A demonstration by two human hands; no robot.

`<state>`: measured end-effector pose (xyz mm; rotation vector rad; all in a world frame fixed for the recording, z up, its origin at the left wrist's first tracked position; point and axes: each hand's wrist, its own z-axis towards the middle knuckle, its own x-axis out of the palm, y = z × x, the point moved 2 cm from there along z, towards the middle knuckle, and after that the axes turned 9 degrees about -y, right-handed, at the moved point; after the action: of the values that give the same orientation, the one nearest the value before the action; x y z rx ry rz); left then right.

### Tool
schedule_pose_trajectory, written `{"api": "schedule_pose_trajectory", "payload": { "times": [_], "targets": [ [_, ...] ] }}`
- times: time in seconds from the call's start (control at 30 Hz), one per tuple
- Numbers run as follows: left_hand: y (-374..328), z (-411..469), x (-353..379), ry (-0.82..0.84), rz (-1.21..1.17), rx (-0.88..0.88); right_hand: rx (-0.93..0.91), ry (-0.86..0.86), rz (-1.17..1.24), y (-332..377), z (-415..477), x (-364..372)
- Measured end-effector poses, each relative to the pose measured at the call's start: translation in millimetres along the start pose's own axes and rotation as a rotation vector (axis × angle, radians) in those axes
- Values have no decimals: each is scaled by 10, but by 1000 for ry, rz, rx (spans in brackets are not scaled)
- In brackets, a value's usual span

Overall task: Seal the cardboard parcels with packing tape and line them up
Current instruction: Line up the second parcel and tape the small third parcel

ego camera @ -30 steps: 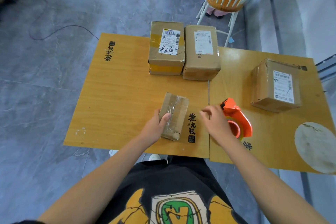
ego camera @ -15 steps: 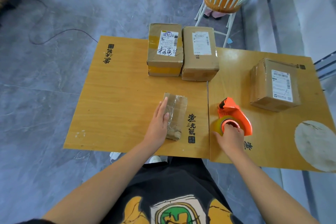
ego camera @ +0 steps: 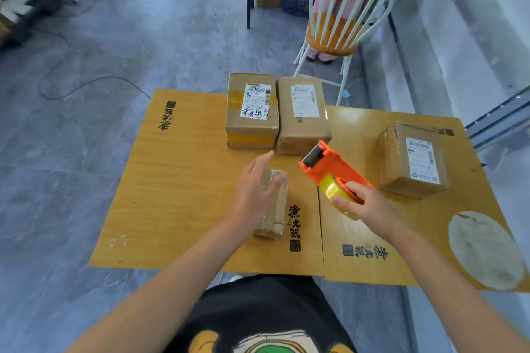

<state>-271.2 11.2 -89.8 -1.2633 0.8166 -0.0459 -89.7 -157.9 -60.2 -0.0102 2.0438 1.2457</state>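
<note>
A small taped cardboard parcel (ego camera: 274, 209) lies near the front of the wooden table (ego camera: 177, 195). My left hand (ego camera: 253, 190) rests flat on its left side with straight fingers. My right hand (ego camera: 364, 208) grips the orange tape dispenser (ego camera: 329, 165) with its yellow tape roll, lifted off the table to the right of the small parcel, blade end pointing away from me. Two labelled parcels (ego camera: 252, 110) (ego camera: 302, 114) stand side by side at the back edge. A squarer labelled parcel (ego camera: 413, 157) sits at the right.
A second wooden table (ego camera: 372, 261) joins on the right, with a pale round patch (ego camera: 484, 249) at its front corner. A white spindle chair (ego camera: 344, 23) stands behind the tables. A cable (ego camera: 86, 86) runs over the grey floor at the left.
My right hand took hold of the tape dispenser and lifted it off the table toward the small parcel. My left hand went from gripping the parcel's edge to lying flat on it.
</note>
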Motion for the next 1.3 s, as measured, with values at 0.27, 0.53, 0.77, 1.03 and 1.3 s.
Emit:
{"api": "schedule_pose_trajectory", "payload": {
  "times": [0.27, 0.53, 0.77, 1.03, 1.3],
  "targets": [
    [-8, 252, -120, -49, 11, -8, -124, 257, -79, 418, 47, 214],
    [125, 175, -315, -97, -58, -35, -85, 251, 10, 499, 140, 446],
    [170, 182, -461, 22, -85, -127, -13, 201, -63, 572, 261, 523],
    [300, 457, -991, 119, -89, -228, -44, 612, 22, 298, 132, 357],
    [289, 420, -1070, 167, -150, -288, 103, 557, -106, 414, 52, 486]
  ]
}}
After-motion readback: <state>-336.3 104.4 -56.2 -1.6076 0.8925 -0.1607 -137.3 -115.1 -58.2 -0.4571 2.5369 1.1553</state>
